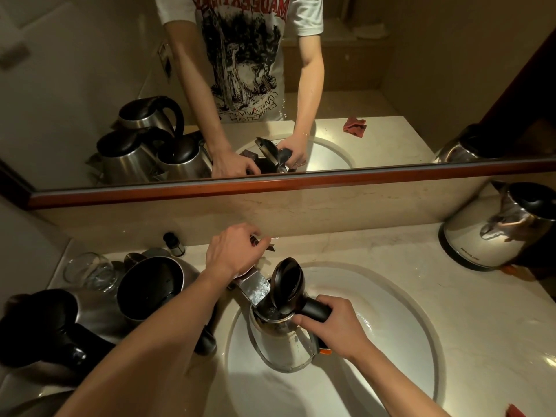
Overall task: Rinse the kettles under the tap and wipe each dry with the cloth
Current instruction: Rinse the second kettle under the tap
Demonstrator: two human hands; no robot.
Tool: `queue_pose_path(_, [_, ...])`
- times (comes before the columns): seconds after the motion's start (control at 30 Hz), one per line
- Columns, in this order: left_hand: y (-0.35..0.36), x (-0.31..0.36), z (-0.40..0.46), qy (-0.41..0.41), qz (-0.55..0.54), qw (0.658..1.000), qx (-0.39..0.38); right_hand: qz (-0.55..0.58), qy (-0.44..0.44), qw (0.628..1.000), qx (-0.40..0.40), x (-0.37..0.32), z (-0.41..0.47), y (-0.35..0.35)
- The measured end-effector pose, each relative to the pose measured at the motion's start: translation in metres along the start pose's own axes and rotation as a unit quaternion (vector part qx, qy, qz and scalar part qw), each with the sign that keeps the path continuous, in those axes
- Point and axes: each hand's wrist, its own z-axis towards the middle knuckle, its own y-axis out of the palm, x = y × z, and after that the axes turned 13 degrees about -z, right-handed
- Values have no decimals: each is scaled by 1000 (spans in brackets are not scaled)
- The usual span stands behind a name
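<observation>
Left forearm crosses the lower frame, nearest the lens, reaching up to the left hand (233, 251), which rests on top of the tap (254, 288) with fingers curled over its handle. Right hand (334, 325) has its grip clamped round the black handle of the kettle (285, 341), fingers wrapped over the top of it. That kettle sits in the white sink (391, 311), upright or nearly so, its round black lid (287, 284) hinged open and standing up, mouth directly under the flat chrome spout. Whether water is running, cannot tell. On the desk (391, 245) left of the basin: two more steel kettles, a near kettle (54, 323) lying low at the frame edge and an open kettle (153, 284) behind it showing a dark interior. Beside them a clear glass (90, 270) and a small dark bottle (173, 243) against the backsplash. Far right, a fourth kettle (493, 233) stands on the desk, well apart from the sink. A red cloth (516, 410) shows at the lower right corner. Mirror (391, 70) above reflects the person's printed T-shirt and both hands.
</observation>
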Motion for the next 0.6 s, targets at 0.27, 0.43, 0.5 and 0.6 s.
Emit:
queue_pose_path(0.27, [1, -1, 1, -1, 0, 1000, -4, 4, 1, 1000, -5, -1, -1, -1])
queue_pose_path(0.43, [1, 0, 1, -1, -6, 1000, 4, 8, 1, 1000, -2, 0, 0, -1])
queue_pose_path(0.5, [1, -1, 1, 0, -5, 1000, 8, 9, -1, 1000, 1, 0, -1, -1])
queue_pose_path(0.6, [1, 0, 1, 3, -4, 1000, 10, 6, -7, 1000, 1, -1, -1, -2])
